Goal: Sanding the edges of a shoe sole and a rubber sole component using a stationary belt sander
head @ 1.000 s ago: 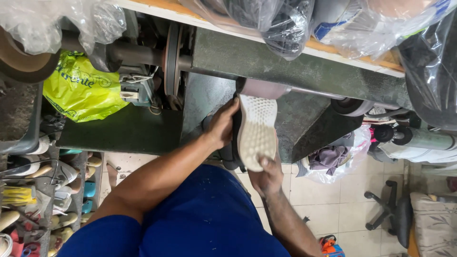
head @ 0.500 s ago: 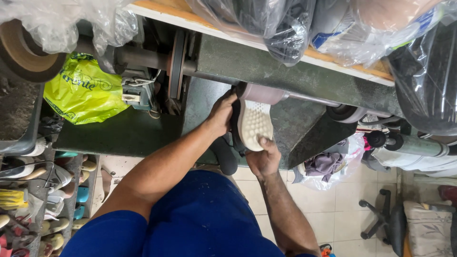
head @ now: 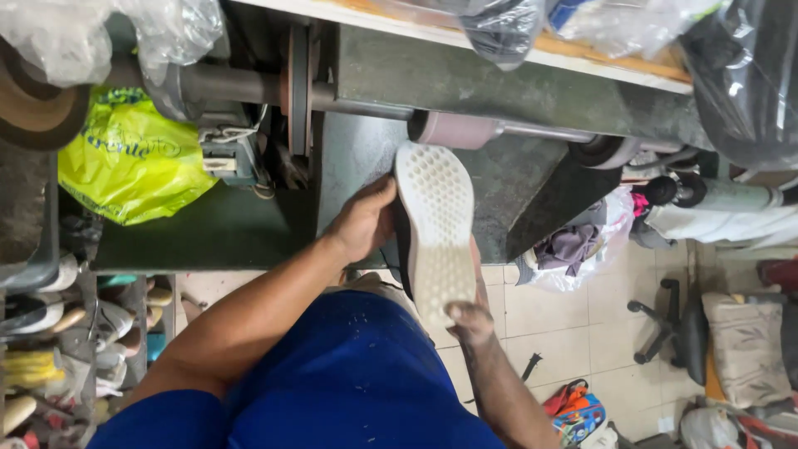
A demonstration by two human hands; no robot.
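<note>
I hold a shoe [head: 436, 229] with its white dimpled sole facing up toward me. My left hand [head: 362, 220] grips its left side near the toe end. My right hand [head: 470, 320] holds the heel end from below. The toe points at a pinkish sanding drum [head: 453, 130] on a horizontal shaft of a grey-green grinding machine [head: 499, 83]; the toe is just below the drum, and I cannot tell if they touch. My blue-clad lap [head: 332, 382] fills the foreground.
A yellow-green plastic bag [head: 133, 162] hangs at the left beside a large wheel [head: 33, 108]. Shelves with several shoes [head: 50, 333] stand at lower left. Clear plastic bags [head: 108, 33] sit on top. A bag of cloth [head: 573, 249] and a chair base [head: 673, 333] are at right.
The shoe has come down and toward me from the drum, its sole now fully in view. Both hands kept their grip and shifted with it.
</note>
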